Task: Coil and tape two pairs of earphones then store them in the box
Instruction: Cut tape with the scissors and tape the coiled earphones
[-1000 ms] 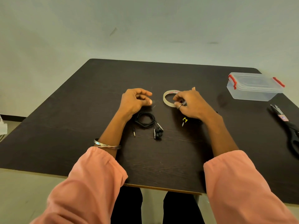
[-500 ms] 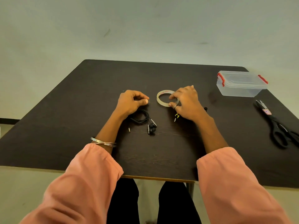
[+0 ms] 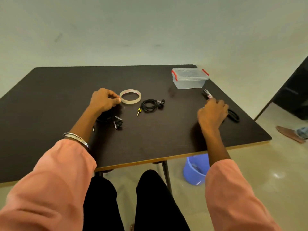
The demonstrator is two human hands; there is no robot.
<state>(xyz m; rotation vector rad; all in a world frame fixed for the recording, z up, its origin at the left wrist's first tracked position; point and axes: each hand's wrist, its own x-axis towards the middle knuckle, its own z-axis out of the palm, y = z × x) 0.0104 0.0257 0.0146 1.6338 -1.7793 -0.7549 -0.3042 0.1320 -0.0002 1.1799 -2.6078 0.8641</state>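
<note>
There is just the one view, from a wide-angle camera worn on the seated person's head, tipped forward and down over the dark brown rectangular table (image 3: 50,100). It sits close: the salmon-pink sleeves (image 3: 55,180) fill the bottom corners and the black-trousered lap shows at the lower edge. It faces the pale wall behind the table, swung somewhat to the person's right, so the table's right corner and the beige floor past it are in frame, with a blue plastic bucket (image 3: 195,170) under the near edge. The far edges bow, as a wide lens bends them. With no second view, nothing is shared.
</note>
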